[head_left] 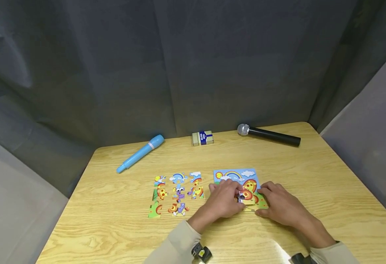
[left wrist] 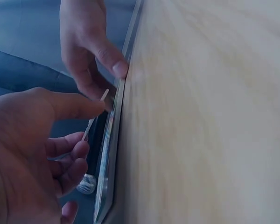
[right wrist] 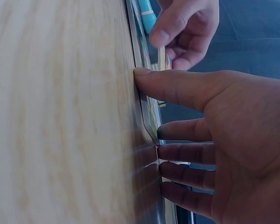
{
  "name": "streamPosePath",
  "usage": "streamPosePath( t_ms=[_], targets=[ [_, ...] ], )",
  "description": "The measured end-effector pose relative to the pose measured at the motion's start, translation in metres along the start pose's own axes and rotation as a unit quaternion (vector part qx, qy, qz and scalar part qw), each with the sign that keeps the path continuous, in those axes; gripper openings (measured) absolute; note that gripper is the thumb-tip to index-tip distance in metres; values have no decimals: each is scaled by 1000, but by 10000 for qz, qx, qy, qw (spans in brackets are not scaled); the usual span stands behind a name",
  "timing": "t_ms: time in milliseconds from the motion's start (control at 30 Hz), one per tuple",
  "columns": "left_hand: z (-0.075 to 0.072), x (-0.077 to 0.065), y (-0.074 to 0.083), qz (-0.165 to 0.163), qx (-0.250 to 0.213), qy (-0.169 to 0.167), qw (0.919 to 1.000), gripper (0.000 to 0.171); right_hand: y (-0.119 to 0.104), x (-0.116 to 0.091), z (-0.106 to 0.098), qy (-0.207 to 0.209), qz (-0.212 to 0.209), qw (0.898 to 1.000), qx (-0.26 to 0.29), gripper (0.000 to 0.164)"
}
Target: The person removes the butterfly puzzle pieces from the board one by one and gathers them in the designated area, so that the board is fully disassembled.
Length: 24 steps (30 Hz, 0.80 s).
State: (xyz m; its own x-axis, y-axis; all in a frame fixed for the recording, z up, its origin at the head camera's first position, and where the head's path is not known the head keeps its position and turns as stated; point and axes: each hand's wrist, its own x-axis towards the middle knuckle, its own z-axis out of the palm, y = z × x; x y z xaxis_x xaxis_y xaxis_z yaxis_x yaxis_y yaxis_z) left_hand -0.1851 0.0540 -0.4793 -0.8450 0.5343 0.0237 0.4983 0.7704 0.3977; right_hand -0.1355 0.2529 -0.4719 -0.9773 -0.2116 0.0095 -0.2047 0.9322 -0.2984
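Note:
My left hand [head_left: 224, 198] pinches a small flat puzzle piece [head_left: 250, 200] between thumb and fingers, over the lower right of a colourful puzzle board [head_left: 247, 173]. In the left wrist view the piece [left wrist: 105, 94] is seen edge-on, tilted above the board. My right hand [head_left: 282, 205] rests at the board's lower right corner. Its thumb [right wrist: 151, 80] touches the near edge, and its straight fingers lie along the right side. Left of the board, several loose puzzle pieces [head_left: 179, 191] lie face up in spaced rows.
A blue microphone-shaped stick [head_left: 140, 154] lies at the back left of the wooden table [head_left: 107, 205]. At the back middle is a small striped box [head_left: 202, 138]. A black microphone [head_left: 272, 136] with a silver head lies at the back right. Dark cloth [head_left: 193, 73] hangs behind.

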Motion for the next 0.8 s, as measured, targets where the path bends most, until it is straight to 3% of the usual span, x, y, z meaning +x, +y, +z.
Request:
streamPosePath(
  t_ms=[200,533,800],
  targets=[
    [-4,-9,-16,16,-245,86,9997,39,1,0,1,-34,38,10000,33,70],
    [-20,-29,-46,-31,84,-8,10000,40,2,2,2,0,-13,10000,-73,71],
    [-29,-43,-63,-214,72,-113,9997,41,1,1,3,-66,34,10000,-19,72]
  ],
)
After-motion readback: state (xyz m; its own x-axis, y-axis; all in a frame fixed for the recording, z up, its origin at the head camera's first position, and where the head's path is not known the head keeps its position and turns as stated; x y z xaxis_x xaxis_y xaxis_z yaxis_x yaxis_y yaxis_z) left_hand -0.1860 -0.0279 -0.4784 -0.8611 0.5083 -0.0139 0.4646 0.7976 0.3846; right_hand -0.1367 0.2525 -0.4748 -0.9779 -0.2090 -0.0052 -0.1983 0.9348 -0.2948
